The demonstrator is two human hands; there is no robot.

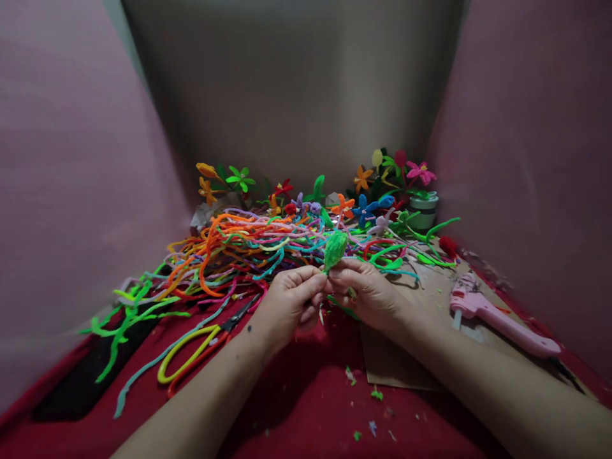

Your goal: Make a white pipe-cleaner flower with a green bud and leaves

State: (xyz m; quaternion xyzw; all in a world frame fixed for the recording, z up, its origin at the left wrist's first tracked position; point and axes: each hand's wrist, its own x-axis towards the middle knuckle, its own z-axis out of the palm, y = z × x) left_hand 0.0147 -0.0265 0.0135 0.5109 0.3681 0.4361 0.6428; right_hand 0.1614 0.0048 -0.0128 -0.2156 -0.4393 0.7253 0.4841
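Between my two hands a green fuzzy pipe-cleaner bud (336, 248) stands upright, its lower end pinched in my fingers. My left hand (297, 294) closes thumb and forefinger at its base from the left. From the right, my right hand (366, 290) grips the same base, its fingertips nearly touching the left ones. The bud's stem is mostly hidden by my fingers. Just behind the hands lies a large heap of coloured pipe cleaners (248, 239). Scissors (217, 335) with yellow and orange handles rest left of my left wrist.
A pink glue gun (502, 319) lies on brown cardboard (396, 363) at the right. Finished pipe-cleaner flowers (366, 209) stand at the back near a small pot (424, 210). Green pipe cleaners (127, 319) cross a black strip (90, 376) at the left. Fuzz scraps dot the red cloth (306, 408).
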